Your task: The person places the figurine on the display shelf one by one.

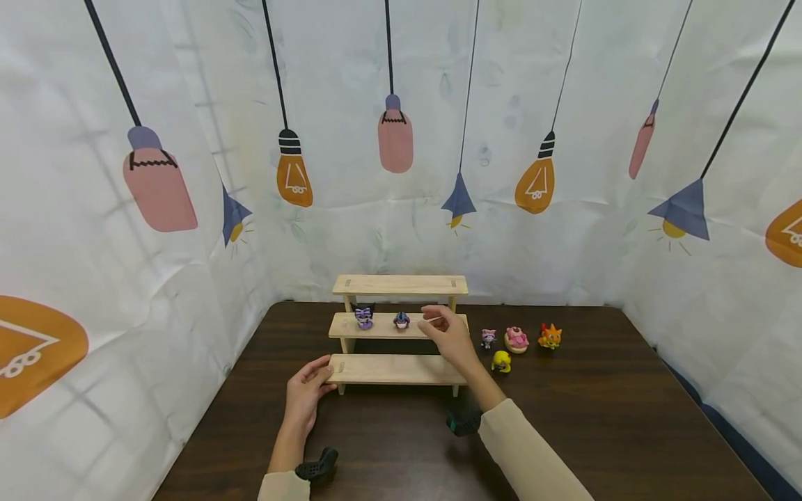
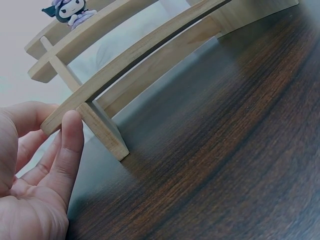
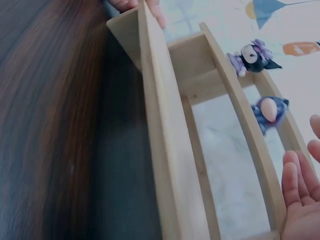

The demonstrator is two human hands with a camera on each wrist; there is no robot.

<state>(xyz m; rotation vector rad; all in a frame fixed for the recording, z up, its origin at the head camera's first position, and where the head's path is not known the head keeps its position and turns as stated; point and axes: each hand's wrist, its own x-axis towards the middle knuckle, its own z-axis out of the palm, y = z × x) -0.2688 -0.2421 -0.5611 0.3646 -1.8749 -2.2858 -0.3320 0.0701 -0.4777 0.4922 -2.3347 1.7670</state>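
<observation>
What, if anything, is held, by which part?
The left hand grips the wooden stand by the left end of its bottom shelf; the right hand holds nothing visible.

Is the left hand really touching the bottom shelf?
Touching. The left wrist view shows the left hand pinching the end of the bottom shelf, with no gap between them.
</observation>
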